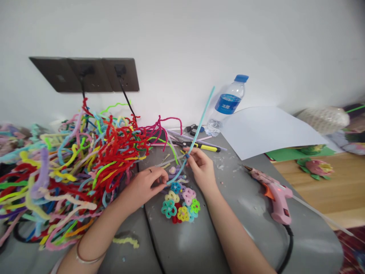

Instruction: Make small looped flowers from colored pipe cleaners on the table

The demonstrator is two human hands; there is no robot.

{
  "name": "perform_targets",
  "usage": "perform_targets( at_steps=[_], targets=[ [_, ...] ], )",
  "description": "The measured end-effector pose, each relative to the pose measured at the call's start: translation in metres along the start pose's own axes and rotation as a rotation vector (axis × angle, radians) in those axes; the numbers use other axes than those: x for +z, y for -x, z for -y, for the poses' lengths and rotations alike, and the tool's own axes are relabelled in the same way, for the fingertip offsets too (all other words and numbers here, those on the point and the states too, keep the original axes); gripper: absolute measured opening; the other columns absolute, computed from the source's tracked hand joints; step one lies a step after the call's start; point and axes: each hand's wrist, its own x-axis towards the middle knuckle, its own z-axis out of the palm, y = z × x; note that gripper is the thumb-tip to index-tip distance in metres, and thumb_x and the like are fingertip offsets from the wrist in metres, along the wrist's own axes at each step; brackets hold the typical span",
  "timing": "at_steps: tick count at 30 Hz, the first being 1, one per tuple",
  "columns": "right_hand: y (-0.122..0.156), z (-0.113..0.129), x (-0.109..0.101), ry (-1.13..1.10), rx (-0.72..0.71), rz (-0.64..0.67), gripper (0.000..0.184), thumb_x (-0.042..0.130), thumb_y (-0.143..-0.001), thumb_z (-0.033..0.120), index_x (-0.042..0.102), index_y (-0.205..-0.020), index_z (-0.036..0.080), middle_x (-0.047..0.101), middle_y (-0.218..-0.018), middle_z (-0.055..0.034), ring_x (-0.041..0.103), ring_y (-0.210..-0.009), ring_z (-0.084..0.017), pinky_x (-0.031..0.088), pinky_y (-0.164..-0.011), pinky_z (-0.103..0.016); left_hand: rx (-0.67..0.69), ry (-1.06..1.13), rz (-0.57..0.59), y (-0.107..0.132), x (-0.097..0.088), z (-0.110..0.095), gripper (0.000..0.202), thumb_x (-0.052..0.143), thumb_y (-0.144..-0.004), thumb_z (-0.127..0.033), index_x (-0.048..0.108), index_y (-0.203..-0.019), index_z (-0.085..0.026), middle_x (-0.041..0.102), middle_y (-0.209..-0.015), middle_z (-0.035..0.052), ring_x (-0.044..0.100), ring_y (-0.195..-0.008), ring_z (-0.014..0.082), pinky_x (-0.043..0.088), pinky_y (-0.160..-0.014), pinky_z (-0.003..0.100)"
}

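The left hand (149,180) has thumb and fingertips closed on the near end of a light-blue pipe cleaner (202,123); the right hand (203,167) pinches its middle, free end rising far. Coiled flowers (183,214) lie just nearer. Left: pipe-cleaner heap (114,139). Right: pink glue gun (281,203). Far: bottle (228,104).

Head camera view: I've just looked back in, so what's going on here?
A person has a light blue pipe cleaner between both hands: the left hand pinches its lower end, the right hand holds it partway up, and its free end points upward. Just below the hands sits a cluster of small looped flowers. A heap of coloured pipe cleaners lies to the left, and a pink glue gun lies to the right.
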Motion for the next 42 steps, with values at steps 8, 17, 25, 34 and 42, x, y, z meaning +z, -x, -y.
perform_targets(
  at_steps=[8,17,25,34,42],
  targets=[
    [0.0008,-0.0002,0.0003,-0.02,-0.003,-0.012,0.021,0.065,-0.085,0.039,0.067,-0.098,0.022,0.063,-0.074,-0.0012,0.056,-0.059,-0.017,0.049,-0.058,-0.032,0.009,-0.006,-0.027,0.0002,-0.0011,-0.0006,0.015,0.056,-0.086,-0.008,0.06,-0.083,-0.022,0.063,-0.08,-0.0015,0.057,-0.07,0.0138,0.049,-0.072,0.024],
    [0.0015,0.005,-0.0009,-0.042,-0.002,-0.018,0.023,0.066,-0.085,0.04,0.07,-0.098,0.022,0.066,-0.072,-0.0015,0.059,-0.06,-0.018,0.051,-0.059,-0.033,0.051,-0.049,-0.132,0.0014,-0.0003,0.0061,0.016,0.057,-0.088,-0.006,0.061,-0.086,-0.022,0.065,-0.083,-0.0015,0.059,-0.076,0.0137,0.047,-0.076,0.022],
    [0.0011,0.0067,-0.0027,-0.216,0.026,-0.041,0.025,0.076,-0.079,0.042,0.064,-0.09,0.023,0.066,-0.076,-0.0002,0.061,-0.056,-0.015,0.055,-0.06,-0.032,-0.028,-0.045,-0.292,0.0003,-0.0038,0.0028,0.013,0.059,-0.086,-0.008,0.061,-0.086,-0.021,0.066,-0.082,-0.0024,0.058,-0.069,0.0123,0.047,-0.071,0.023],
    [0.0013,-0.0011,-0.002,-0.327,0.011,-0.038,0.026,0.078,-0.079,0.044,0.062,-0.084,0.024,0.07,-0.078,-0.0011,0.068,-0.062,-0.018,0.058,-0.062,-0.032,-0.021,0.0,-0.423,-0.0004,-0.0056,-0.0032,0.011,0.058,-0.086,-0.009,0.06,-0.085,-0.02,0.066,-0.083,-0.0023,0.059,-0.069,0.0113,0.047,-0.067,0.02],
    [0.0008,-0.0007,-0.0007,-0.436,-0.013,-0.046,0.021,0.079,-0.081,0.034,0.061,-0.083,0.024,0.071,-0.091,-0.0017,0.072,-0.074,-0.018,0.06,-0.072,-0.033,-0.059,0.046,-0.344,-0.0005,-0.0018,0.0021,0.016,0.062,-0.082,-0.007,0.061,-0.091,-0.021,0.069,-0.082,-0.0029,0.061,-0.069,0.0109,0.046,-0.066,0.02]
  ],
)
